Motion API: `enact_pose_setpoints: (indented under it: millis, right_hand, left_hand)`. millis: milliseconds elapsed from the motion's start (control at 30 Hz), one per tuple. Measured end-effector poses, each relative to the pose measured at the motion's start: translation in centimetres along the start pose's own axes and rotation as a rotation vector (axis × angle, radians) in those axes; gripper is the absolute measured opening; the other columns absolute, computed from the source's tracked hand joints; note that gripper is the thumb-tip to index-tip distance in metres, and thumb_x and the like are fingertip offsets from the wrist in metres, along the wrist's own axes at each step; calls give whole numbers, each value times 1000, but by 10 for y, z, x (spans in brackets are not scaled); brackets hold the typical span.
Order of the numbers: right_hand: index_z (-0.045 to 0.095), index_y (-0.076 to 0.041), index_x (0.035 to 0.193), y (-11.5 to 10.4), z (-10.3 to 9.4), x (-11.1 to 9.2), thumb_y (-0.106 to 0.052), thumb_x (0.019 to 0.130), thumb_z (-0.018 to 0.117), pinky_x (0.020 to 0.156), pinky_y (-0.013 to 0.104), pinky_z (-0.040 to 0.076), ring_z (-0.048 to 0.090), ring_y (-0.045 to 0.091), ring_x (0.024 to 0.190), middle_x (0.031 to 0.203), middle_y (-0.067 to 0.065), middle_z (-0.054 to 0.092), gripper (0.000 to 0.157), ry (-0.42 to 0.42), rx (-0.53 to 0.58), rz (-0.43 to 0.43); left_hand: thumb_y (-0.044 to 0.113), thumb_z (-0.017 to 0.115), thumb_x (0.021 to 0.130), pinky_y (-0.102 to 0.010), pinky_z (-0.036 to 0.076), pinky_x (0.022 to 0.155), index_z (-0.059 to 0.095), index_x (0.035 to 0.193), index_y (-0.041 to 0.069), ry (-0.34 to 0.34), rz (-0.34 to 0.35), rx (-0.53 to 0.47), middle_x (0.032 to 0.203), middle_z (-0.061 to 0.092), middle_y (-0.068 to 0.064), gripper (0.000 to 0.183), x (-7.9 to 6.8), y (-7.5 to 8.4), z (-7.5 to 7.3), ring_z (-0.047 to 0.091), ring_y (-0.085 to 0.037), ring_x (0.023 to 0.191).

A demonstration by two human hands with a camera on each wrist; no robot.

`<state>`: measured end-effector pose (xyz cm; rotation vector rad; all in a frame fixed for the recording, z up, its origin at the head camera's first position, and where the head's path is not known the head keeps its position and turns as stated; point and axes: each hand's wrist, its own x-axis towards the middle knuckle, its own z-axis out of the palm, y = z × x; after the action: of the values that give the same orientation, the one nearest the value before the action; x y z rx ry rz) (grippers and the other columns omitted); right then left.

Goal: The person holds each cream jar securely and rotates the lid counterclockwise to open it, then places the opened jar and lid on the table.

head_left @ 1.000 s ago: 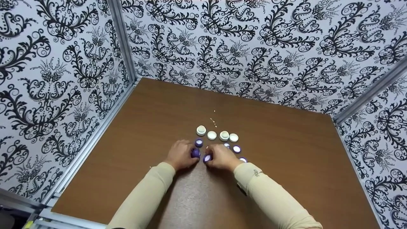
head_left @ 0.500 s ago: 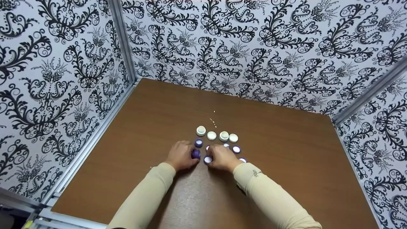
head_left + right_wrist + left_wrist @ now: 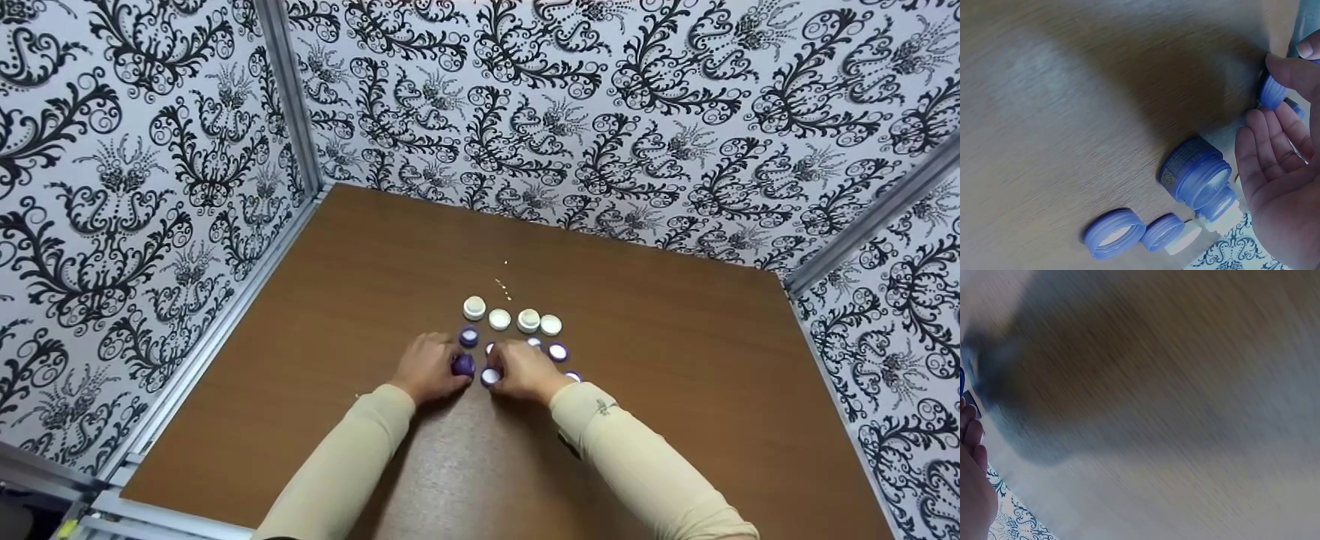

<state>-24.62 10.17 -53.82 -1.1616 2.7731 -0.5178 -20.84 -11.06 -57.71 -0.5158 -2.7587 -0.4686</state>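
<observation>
In the head view my left hand [image 3: 427, 367] grips a small purple jar [image 3: 463, 365] on its side facing the other hand. Just right of it, my right hand [image 3: 525, 373] pinches a purple lid [image 3: 490, 376] whose white inside faces up. The right wrist view shows this lid [image 3: 1272, 93] between thumb and fingertips. Beside that hand stand an uncapped purple jar [image 3: 1193, 171] and a smaller one [image 3: 1220, 205]. Beyond my left hand is another purple jar [image 3: 469, 337]. The left wrist view catches only some fingers [image 3: 972, 433] at its edge.
White jars [image 3: 528, 321] and white lids [image 3: 499, 319] line up behind the hands on the brown table [image 3: 630, 315]. Purple lids [image 3: 557, 352] lie right of my right hand, one partly hidden by it. Pale crumbs [image 3: 504, 288] lie farther back. Patterned walls [image 3: 555, 112] enclose the table.
The lid in my right hand has tipped flatter, showing more of its white inside. The jar in my left hand has shifted very slightly. Other things stay put.
</observation>
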Motion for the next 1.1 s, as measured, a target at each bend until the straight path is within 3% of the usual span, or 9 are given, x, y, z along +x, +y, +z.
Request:
enact_pose_setpoints:
  millis: [333,1100]
  right_hand:
    - [68,-4,93,-1,-2,1,-14,68,84,72,41,51,61,22,80,86,8,66,32,-9,16,-2]
    - [69,-5,91,2,1,2,-14,67,84,69,38,51,60,20,76,82,5,66,30,-5,12,-3]
  left_hand:
    - [50,82,71,-44,47,79,77,94,13,11,36,0,89,61,-2,44,-4,0,5,59,-27,84]
    - [53,79,72,-45,46,78,77,92,16,-6,19,20,88,59,-3,42,-7,0,8,57,-27,85]
